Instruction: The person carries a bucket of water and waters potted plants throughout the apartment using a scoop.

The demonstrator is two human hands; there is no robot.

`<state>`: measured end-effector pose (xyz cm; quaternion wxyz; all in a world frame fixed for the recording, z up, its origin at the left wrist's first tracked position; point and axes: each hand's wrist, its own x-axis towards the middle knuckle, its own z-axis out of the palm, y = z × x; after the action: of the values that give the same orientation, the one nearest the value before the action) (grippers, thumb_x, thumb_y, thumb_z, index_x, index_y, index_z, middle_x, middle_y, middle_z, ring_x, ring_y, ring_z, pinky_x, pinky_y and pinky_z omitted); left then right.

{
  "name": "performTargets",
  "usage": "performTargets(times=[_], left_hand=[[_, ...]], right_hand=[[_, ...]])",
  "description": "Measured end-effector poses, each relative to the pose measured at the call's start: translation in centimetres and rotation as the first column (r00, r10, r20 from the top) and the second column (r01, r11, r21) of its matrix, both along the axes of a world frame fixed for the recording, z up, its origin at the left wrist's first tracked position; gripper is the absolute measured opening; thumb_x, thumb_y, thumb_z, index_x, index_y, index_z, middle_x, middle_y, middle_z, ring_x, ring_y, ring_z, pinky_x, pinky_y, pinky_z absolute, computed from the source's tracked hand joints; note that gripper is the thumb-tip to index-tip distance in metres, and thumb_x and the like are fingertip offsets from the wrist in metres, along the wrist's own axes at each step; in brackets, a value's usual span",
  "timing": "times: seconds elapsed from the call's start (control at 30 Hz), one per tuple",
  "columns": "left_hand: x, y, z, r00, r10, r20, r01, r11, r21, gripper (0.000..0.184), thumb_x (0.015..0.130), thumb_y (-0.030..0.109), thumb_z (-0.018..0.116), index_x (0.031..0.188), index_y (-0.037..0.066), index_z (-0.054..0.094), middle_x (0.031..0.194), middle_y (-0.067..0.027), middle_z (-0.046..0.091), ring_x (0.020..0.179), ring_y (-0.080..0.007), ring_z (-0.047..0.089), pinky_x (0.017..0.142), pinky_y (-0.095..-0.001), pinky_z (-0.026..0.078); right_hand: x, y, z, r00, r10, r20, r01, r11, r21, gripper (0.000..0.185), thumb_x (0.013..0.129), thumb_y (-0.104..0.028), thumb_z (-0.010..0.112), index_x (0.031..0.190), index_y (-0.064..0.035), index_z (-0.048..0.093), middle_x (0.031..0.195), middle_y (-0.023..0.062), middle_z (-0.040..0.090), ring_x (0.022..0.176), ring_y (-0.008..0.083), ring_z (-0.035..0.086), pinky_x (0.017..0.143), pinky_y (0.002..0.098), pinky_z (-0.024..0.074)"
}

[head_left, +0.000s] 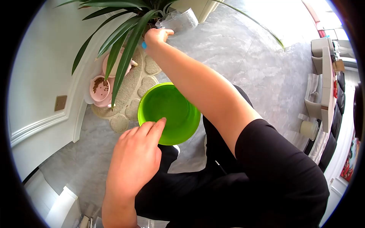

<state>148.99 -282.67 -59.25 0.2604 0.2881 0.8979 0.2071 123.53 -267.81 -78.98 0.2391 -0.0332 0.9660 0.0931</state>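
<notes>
A round, bright green plastic basin (169,138) sits in the middle, between my legs and the paw-shaped mat. My left hand (133,155) is closed over its near left rim, with the index finger reaching inside. Nothing shows in the basin. My right arm stretches across to a long-leaved potted plant (140,22) at the top. There my right hand (156,37) is closed against a clear plastic cup (182,22), which lies tilted with its left end towards the plant's base. Several of the right hand's fingers are hidden, and so is most of the pot.
Left of the basin is a beige paw-shaped mat (131,85) with a pink pet bowl (99,89) holding brown kibble. A white panelled wall (45,60) rises at the left. Grey marbled floor (243,49) extends right, towards a light-coloured shelf unit (325,91). Long leaves hang over the mat.
</notes>
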Motion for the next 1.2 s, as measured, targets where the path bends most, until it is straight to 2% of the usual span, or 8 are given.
performTargets(times=[0.1, 0.3, 0.5, 0.6, 0.63, 0.67, 0.7, 1.2], left_hand=[[-0.1, 0.0, -0.1, 0.999, -0.002, -0.033, 0.003, 1.0, 0.021, 0.053, 0.079, -0.004, 0.057, 0.132, 0.0, 0.06, 0.112, -0.0178, 0.067, 0.101, -0.0371, 0.065, 0.088, -0.0467, 0.052], [-0.6, 0.2, -0.5, 1.0, -0.009, -0.028, 0.009, 1.0, 0.008, 0.053, 0.079, -0.004, 0.057, 0.132, 0.0, 0.06, 0.11, -0.0179, 0.068, 0.099, -0.0381, 0.065, 0.086, -0.0476, 0.052], [-0.9, 0.4, -0.8, 0.999, -0.008, -0.036, 0.009, 1.0, 0.025, 0.051, 0.08, -0.004, 0.057, 0.131, 0.0, 0.061, 0.111, -0.018, 0.068, 0.099, -0.0381, 0.065, 0.086, -0.0473, 0.052], [-1.1, 0.6, -0.9, 0.999, -0.01, -0.044, 0.011, 1.0, 0.014, 0.051, 0.08, -0.003, 0.057, 0.131, 0.001, 0.061, 0.112, -0.0177, 0.068, 0.099, -0.0378, 0.065, 0.086, -0.0472, 0.052], [-1.1, 0.6, -0.9, 0.999, -0.007, -0.045, 0.007, 1.0, 0.006, 0.051, 0.081, -0.003, 0.057, 0.131, 0.002, 0.062, 0.113, -0.0176, 0.068, 0.099, -0.0378, 0.065, 0.086, -0.0472, 0.052], [-1.1, 0.7, -0.8, 0.999, -0.005, -0.046, 0.004, 1.0, -0.003, 0.051, 0.081, -0.003, 0.057, 0.131, 0.002, 0.062, 0.113, -0.0174, 0.069, 0.1, -0.0377, 0.065, 0.086, -0.0472, 0.052], [-1.1, 0.7, -0.9, 0.999, -0.005, -0.047, 0.005, 1.0, -0.004, 0.051, 0.081, -0.003, 0.057, 0.131, 0.002, 0.062, 0.113, -0.0174, 0.069, 0.1, -0.0377, 0.065, 0.086, -0.0472, 0.052], [-1.1, 1.2, -1.1, 0.999, -0.009, -0.039, 0.009, 1.0, -0.008, 0.05, 0.081, -0.003, 0.056, 0.131, 0.002, 0.062, 0.112, -0.018, 0.069, 0.099, -0.0385, 0.066, 0.086, -0.0479, 0.052]], right_hand=[[-0.5, -0.6, -0.4, 0.998, -0.047, -0.034, 0.05, 0.996, 0.078, 0.046, 0.081, -0.041, 0.076, 0.12, -0.0167, 0.077, 0.116, 0.0035, 0.076, 0.107, 0.0289, 0.071, 0.092, 0.0611, 0.0502], [-1.0, -1.1, -0.8, 1.0, -0.004, -0.003, 0.004, 0.993, 0.116, 0.043, 0.084, -0.042, 0.075, 0.115, -0.0118, 0.078, 0.111, 0.0016, 0.076, 0.095, 0.025, 0.07, 0.083, 0.0549, 0.0502], [-1.8, -1.5, -2.1, 0.992, -0.067, 0.109, 0.048, 0.985, 0.164, 0.042, 0.089, -0.041, 0.069, 0.121, -0.0135, 0.075, 0.116, -0.0002, 0.074, 0.099, 0.0185, 0.067, 0.089, 0.0504, 0.0473], [-0.9, -1.2, -1.8, 1.0, -0.004, 0.026, -0.002, 0.974, 0.229, 0.04, 0.091, -0.04, 0.068, 0.121, -0.0141, 0.075, 0.116, -0.0032, 0.074, 0.102, 0.0158, 0.068, 0.092, 0.0485, 0.046], [-1.7, -1.1, -3.4, 1.0, -0.004, 0.025, -0.002, 0.974, 0.227, 0.04, 0.091, -0.04, 0.068, 0.121, -0.0141, 0.075, 0.116, -0.0032, 0.074, 0.102, 0.0158, 0.068, 0.092, 0.0485, 0.046], [-3.3, -1.0, -6.4, 0.999, -0.01, 0.042, 0.002, 0.984, 0.18, 0.044, 0.087, -0.035, 0.072, 0.123, -0.011, 0.073, 0.116, 0.0028, 0.073, 0.105, 0.0246, 0.068, 0.092, 0.0558, 0.0479], [-3.2, -1.0, -5.6, 0.998, -0.014, 0.06, 0.006, 0.991, 0.132, 0.049, 0.082, -0.03, 0.077, 0.126, -0.0079, 0.071, 0.117, 0.0088, 0.071, 0.107, 0.0334, 0.068, 0.092, 0.0631, 0.0498], [-1.2, -0.9, -1.3, 1.0, -0.02, -0.01, 0.022, 0.988, 0.156, 0.04, 0.077, -0.045, 0.08, 0.107, -0.0172, 0.079, 0.094, -0.0056, 0.068, 0.085, 0.0188, 0.062, 0.076, 0.0512, 0.0401]])
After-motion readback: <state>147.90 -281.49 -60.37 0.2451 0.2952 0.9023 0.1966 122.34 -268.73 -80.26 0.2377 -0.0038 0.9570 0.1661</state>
